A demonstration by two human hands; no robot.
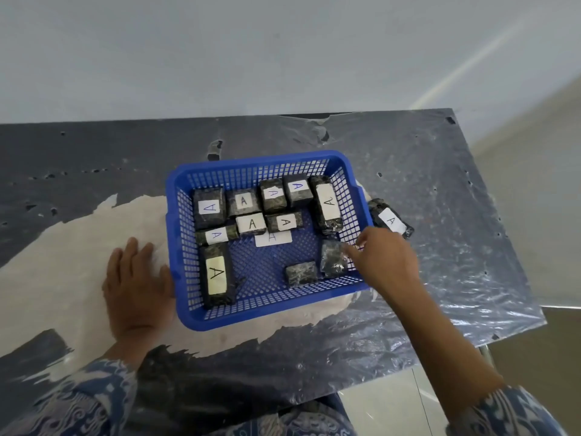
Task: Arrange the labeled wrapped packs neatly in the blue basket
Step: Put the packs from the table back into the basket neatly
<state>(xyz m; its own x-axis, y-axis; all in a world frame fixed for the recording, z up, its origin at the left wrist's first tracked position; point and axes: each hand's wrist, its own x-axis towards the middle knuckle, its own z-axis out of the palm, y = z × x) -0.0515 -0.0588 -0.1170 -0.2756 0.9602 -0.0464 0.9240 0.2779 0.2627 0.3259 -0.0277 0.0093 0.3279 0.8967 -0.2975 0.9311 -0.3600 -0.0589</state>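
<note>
Most packs (273, 196) sat in the blue basket (185, 305); one pack (390, 221) waited outside. My right hand (382, 261) fingers touched another pack (333, 259); I couldn't tell if pinching. My left hand (138, 287) lay spread on the bench (440, 294).

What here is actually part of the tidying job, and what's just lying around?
Part of the job:
- blue basket
- labeled packs inside it
- pack outside, by the basket's right wall
- pack that the right hand touches
- left hand beside the basket

Just lying about:
- loose white label in the basket
- plastic sheet over the table

Plain workroom, worn plastic-covered table (440, 215), bare pale wall (220, 58), tiled floor (393, 404)
</note>
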